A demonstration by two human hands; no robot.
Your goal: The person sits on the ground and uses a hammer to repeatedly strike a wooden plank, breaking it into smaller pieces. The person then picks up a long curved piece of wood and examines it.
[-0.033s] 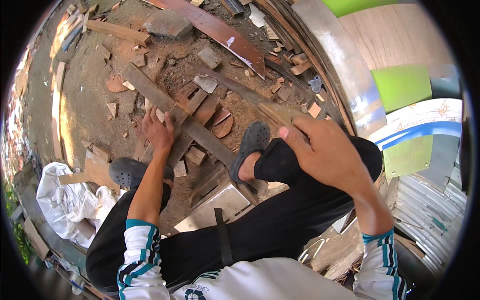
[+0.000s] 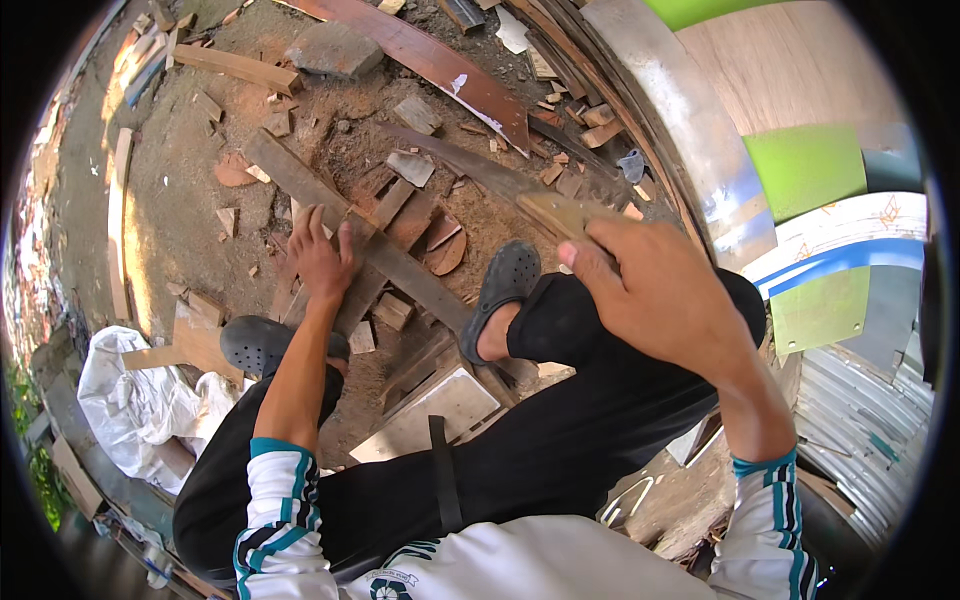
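Outdoors, earthen ground point(image 2: 180, 250) strewn with wood offcuts point(image 2: 418, 115), green panels point(image 2: 805, 178) and corrugated metal point(image 2: 850, 420) along the right, white sack point(image 2: 130, 390) at left — handsaw point(image 2: 480, 174) clasped in the right hand point(image 2: 668, 300), slanting right of a weathered plank point(image 2: 415, 278), left hand point(image 2: 322, 262) at that plank — its grip unclear.

On my feed, soft daylight covers most of the ground point(image 2: 170, 215), with a warm sunlit streak at left and a washed-out rim beyond. Pale glare whitens the tall sheet point(image 2: 690, 150); the fisheye bows straight edges, smears the left margin and blackens the corners.
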